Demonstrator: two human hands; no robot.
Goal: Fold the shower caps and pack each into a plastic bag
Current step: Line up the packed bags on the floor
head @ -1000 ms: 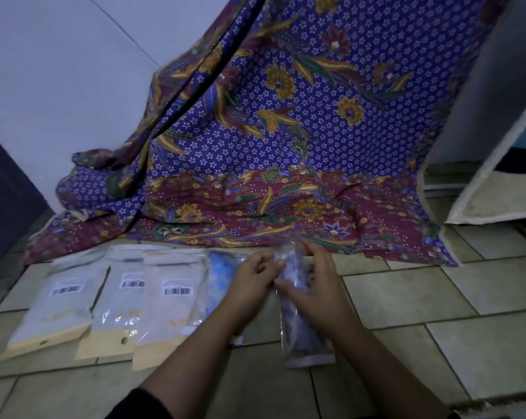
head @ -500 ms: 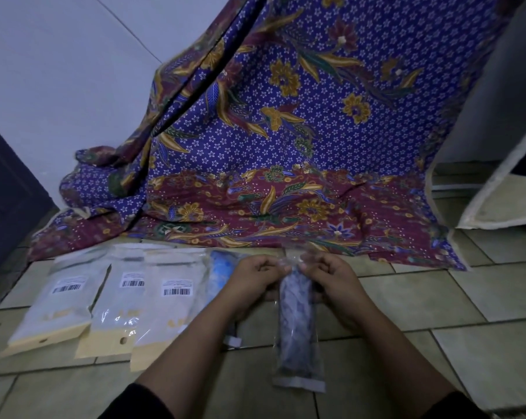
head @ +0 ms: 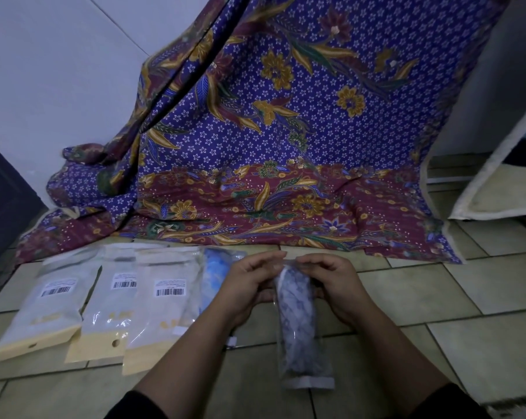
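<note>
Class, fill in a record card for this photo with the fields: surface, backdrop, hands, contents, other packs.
surface: tiled floor
backdrop: purple and maroon floral cloth draped down onto the floor
hands: left hand and right hand both hold the plastic bag near its top
contents: patterned shower cap, folded, inside the bag
other packs: three barcode-labelled packs in a row at the left, blue pack beside them
</note>
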